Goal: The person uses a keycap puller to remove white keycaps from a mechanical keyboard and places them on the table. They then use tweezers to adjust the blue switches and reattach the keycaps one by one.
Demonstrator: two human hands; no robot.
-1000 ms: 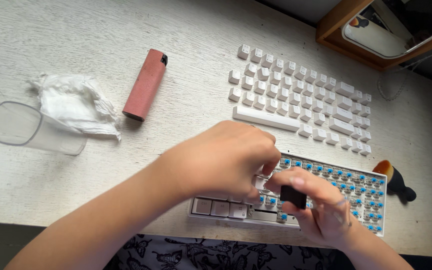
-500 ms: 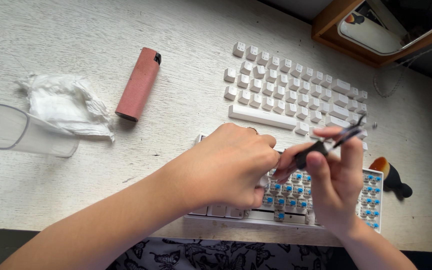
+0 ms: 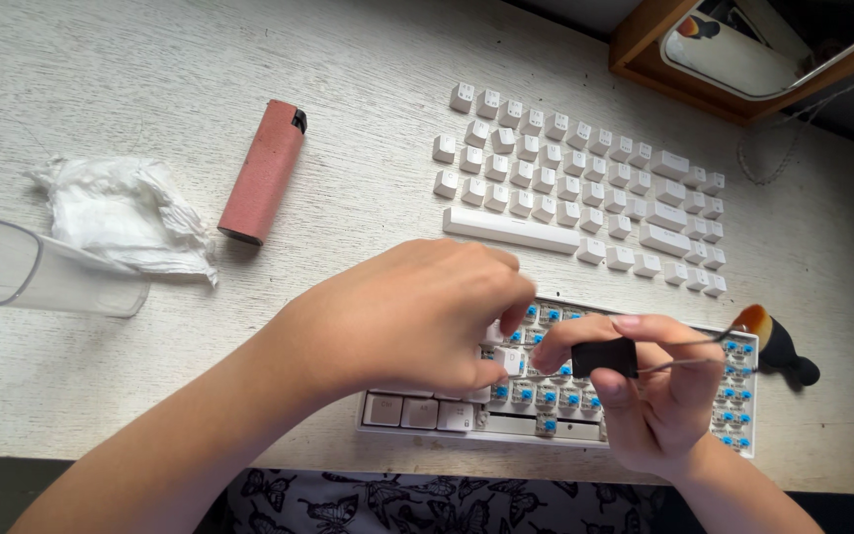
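Head view: the right hand (image 3: 649, 396) pinches the black handle of a wire keycap puller (image 3: 605, 357) between thumb and forefinger, its thin wire prongs now lying level and pointing right over the keyboard (image 3: 733, 435); half a second ago that tool was lifted, prongs angled up toward the loose caps, so it has come back down to the board. The left hand (image 3: 417, 316) is curled knuckles-up over the left middle of the board, fingertips closed on a white keycap (image 3: 509, 360) just beside the puller's handle; whether that cap is seated on a switch or free cannot be told. It looks as if one cap has just been pulled and is being handled before the next. The keyboard is white, near the table's front edge, mostly stripped to blue-stemmed switches, with a few caps left on its bottom-left row. Beyond it the removed keycaps (image 3: 575, 178) lie in neat rows. A black brush (image 3: 778, 346) rests at the right, and a pink lighter (image 3: 261, 171), crumpled tissue (image 3: 121, 213) and clear cup (image 3: 32, 272) lie to the left.
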